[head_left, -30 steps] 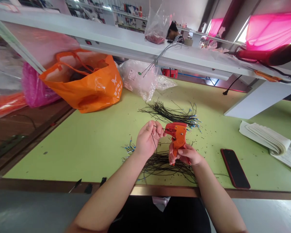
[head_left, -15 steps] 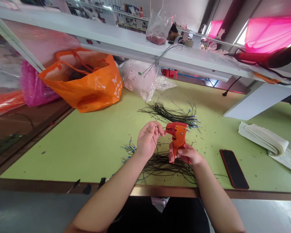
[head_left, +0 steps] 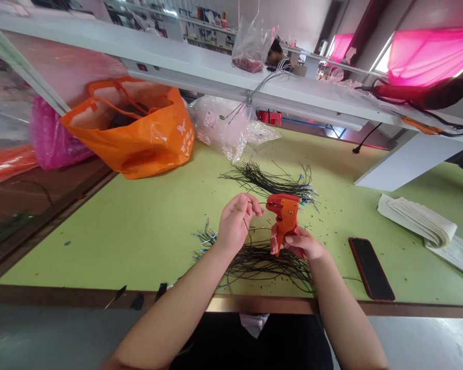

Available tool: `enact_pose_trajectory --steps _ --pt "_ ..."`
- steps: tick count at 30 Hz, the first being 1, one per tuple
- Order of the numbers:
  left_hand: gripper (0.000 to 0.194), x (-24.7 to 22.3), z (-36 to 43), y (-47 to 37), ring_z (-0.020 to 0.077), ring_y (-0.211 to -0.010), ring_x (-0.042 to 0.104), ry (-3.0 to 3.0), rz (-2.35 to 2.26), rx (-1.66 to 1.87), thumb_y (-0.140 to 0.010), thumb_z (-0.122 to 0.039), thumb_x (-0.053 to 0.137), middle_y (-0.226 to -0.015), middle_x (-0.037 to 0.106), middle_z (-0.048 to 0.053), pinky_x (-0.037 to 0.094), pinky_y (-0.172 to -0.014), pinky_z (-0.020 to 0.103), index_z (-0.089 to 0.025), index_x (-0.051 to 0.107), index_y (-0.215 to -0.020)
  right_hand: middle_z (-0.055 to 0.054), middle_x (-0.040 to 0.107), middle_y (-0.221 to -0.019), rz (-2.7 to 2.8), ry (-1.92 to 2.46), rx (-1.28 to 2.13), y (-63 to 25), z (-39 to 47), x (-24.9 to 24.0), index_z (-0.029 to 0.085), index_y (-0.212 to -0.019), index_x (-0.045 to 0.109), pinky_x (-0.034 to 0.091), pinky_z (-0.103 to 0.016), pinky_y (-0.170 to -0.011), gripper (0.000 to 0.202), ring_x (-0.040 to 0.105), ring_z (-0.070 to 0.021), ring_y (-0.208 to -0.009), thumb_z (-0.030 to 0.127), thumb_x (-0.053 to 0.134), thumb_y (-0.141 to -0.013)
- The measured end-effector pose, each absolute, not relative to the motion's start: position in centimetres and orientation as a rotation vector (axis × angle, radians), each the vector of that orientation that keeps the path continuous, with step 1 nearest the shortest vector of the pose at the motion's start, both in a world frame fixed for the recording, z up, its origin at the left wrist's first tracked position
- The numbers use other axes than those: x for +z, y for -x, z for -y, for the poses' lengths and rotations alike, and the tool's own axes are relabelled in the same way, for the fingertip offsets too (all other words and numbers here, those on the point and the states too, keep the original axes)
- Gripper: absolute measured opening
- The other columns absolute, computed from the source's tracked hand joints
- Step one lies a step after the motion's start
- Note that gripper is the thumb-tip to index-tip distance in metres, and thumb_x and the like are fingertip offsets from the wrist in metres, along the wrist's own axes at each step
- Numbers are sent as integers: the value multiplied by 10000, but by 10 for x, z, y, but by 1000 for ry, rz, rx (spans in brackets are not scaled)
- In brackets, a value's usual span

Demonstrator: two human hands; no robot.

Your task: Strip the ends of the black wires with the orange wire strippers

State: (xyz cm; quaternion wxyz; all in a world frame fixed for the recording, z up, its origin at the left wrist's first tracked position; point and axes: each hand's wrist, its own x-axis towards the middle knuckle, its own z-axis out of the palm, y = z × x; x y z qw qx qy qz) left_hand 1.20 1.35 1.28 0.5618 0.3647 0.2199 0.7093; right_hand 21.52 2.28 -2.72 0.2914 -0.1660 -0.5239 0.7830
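Note:
Between thumb and fingers, my left hand (head_left: 237,218) pinches a thin black wire (head_left: 248,231), whose end points at the jaws of a red and orange wire stripper (head_left: 286,218). My right hand (head_left: 299,242) is wrapped round the stripper's handles, holding it upright. Whether the wire's tip sits inside the jaws is too small to tell. Below both hands lies a bundle of black wires (head_left: 270,267) with blue ends at its left. A second black wire bundle (head_left: 266,177), blue ends to the right, lies farther back.
A phone (head_left: 371,268) and folded white paper (head_left: 420,221) lie to the right. An orange bag (head_left: 139,139) and clear plastic bags (head_left: 224,126) stand at the back left. A white shelf (head_left: 200,67) spans the bench. Tiny black scraps dot the green tabletop (head_left: 139,226).
The stripper in my right hand has shifted slightly right, opening a small gap from my left fingers. My left hand still pinches the wire, nearly unmoved.

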Motion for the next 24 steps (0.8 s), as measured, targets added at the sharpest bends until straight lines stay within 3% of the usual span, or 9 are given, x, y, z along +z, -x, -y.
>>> enact_pose_trajectory --steps 15,21,24 --pt "476 14 -13 -13 136 -638 561 -853 -519 1622 -841 -525 771 -681 592 14 539 -694 300 -174 550 -607 -3 645 -648 1390 533 2064 -216 -23 -34 135 -915 636 542 -280 -580 343 633 -149 -566 457 746 -868" --pt "456 8 -14 -12 153 -695 582 -1038 -700 1646 -888 -557 701 -863 670 57 501 -725 307 -178 605 -653 26 595 -554 1308 584 2065 -210 -19 -29 153 -832 600 509 -253 -480 401 552 -123 -457 525 749 -853" --pt "427 7 -14 -11 158 -699 575 -1157 -865 1738 -894 -543 703 -810 639 38 468 -738 296 -184 634 -671 43 561 -528 1283 553 2059 -207 -15 -27 162 -797 584 496 -241 -448 431 501 -104 -417 561 735 -857"
